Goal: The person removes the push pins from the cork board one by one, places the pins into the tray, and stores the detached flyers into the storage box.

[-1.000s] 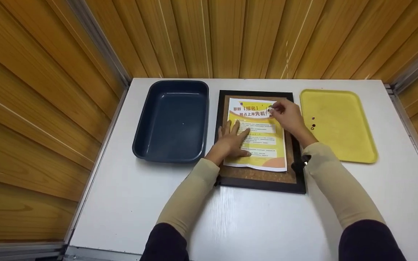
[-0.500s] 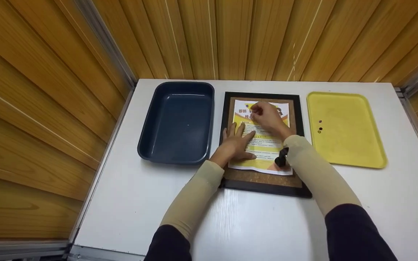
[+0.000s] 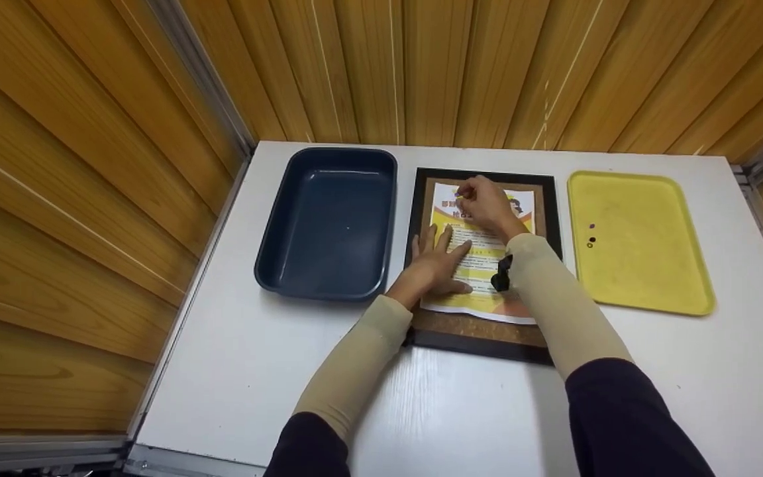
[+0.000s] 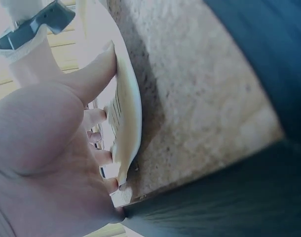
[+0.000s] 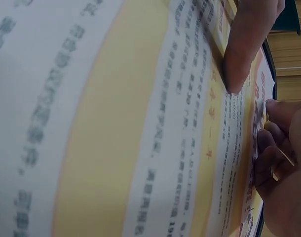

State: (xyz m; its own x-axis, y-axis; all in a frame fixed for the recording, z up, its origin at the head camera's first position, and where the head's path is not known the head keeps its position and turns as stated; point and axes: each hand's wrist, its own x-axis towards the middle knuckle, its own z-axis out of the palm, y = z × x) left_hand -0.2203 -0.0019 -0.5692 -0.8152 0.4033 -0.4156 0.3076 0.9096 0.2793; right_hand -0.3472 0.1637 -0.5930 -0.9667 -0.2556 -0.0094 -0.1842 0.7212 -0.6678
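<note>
Crossing the near side of the white worktop: two beige sleeves, with a small black unit at the right cuff. Next out, a corkboard in a black frame, lying flat, printed sheet on top. The sheet's bottom edge bows up off the board (clear in the left wrist view), no fastener visible there. The left hand rests on the sheet's left half, fingers spread and straight. Body text is rows of dark Chinese print; too soft for me to transcribe reliably.

Farther up, the right hand is at the sheet's top left, fingers curled in. A tiny purple dot shows by the fingertips, maybe a pin head; can't tell if it's gripped. Headline is big reddish Chinese characters, partly covered; the first two look like 即刻.

Status, my read: partway. Sheet is on the board, bottom loose, top left under attention (in or out for that pin, can't say). Yellow tray on the right carries three tiny pieces, possibly pins; dark blue tub sits left. No brands legible. Far back, wood-look wall.
</note>
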